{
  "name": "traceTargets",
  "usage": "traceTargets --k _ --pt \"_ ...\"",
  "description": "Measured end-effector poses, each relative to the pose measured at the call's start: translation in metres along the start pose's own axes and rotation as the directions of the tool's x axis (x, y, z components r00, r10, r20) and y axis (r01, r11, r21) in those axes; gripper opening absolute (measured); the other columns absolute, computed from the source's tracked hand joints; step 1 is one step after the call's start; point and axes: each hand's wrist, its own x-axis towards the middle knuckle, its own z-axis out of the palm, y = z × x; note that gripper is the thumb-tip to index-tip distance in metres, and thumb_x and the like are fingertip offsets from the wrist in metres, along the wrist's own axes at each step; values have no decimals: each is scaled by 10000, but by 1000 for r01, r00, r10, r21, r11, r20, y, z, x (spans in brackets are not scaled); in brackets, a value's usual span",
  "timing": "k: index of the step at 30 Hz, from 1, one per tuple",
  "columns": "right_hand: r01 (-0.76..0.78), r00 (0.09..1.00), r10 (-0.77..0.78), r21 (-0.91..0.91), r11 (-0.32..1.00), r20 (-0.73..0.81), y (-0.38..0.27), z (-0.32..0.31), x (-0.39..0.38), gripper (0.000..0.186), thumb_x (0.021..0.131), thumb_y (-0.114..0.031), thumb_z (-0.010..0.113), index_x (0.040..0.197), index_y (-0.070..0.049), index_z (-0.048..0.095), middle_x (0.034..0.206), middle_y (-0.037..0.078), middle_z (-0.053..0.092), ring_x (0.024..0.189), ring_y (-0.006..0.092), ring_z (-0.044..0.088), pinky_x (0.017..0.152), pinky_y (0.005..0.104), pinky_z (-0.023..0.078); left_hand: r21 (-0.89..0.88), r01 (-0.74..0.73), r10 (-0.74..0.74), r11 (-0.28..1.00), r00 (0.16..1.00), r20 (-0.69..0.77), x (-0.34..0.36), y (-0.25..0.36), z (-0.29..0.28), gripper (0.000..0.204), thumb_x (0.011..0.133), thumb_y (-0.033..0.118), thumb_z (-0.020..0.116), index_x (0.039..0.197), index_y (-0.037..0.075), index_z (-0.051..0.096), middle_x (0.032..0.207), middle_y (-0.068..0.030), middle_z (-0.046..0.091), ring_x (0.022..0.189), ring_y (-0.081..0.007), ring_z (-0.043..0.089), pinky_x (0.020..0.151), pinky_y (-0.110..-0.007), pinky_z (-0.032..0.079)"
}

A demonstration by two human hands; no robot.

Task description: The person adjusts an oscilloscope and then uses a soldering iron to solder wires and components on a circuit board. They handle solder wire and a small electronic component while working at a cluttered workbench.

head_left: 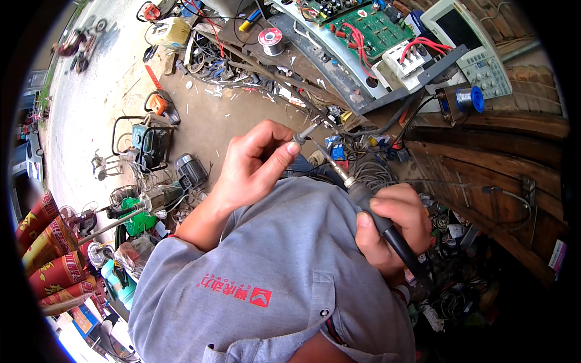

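Note:
My left hand [257,166] pinches a slim grey probe-like part [310,130] with a dark bit at its near end. My right hand [396,221] grips a soldering iron [365,195] by its dark handle; its metal tip points up-left, close to the piece between my left fingertips. Whether the two touch is unclear. Both hands are held over my grey shirt front.
A bench [327,97] carries circuit boards [363,42], an oscilloscope [481,63] and solder spools [271,41]. Wooden planks [484,151] line the right. A chainsaw [158,104], generator [145,142], motor [190,170] and cluttered parts lie around the floor at left.

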Motion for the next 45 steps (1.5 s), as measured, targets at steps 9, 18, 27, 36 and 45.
traceTargets --k 9,18,27,36,45 --pt "-39 998 40 11 999 -50 1 5 -2 309 663 3 722 927 -7 560 779 128 585 609 217 574 527 312 462 -130 129 -131 983 991 -5 1 4 2 112 920 100 593 885 4 549 670 18 548 594 -19 462 511 -194 370" --pt "-6 1000 6 -3 1000 -29 3 2 -2 318 666 2 723 939 -7 560 775 127 584 606 221 572 531 315 464 -70 183 -178 981 982 69 2 7 -1 139 946 122 554 903 -9 532 749 -29 572 683 -76 536 623 -212 440" --pt "-16 999 16 -15 1000 -41 2 2 0 314 664 7 720 935 -6 560 773 124 584 598 218 570 524 311 462 -52 191 -187 980 980 68 5 8 1 121 944 107 554 906 -7 535 742 -20 572 679 -72 537 621 -217 439" --pt "-24 998 24 -11 1000 -50 4 1 2 299 662 9 720 919 0 567 765 126 587 596 219 571 521 310 464 -43 196 -192 980 978 76 9 8 1 119 944 103 552 901 -7 536 734 -17 569 675 -70 534 618 -215 437" --pt "-38 999 37 -28 999 -25 4 0 5 297 657 18 720 915 1 572 753 129 581 593 231 569 518 317 459 25 202 -204 979 976 70 12 8 4 119 941 99 556 897 -10 537 726 -15 563 665 -63 527 602 -210 438"
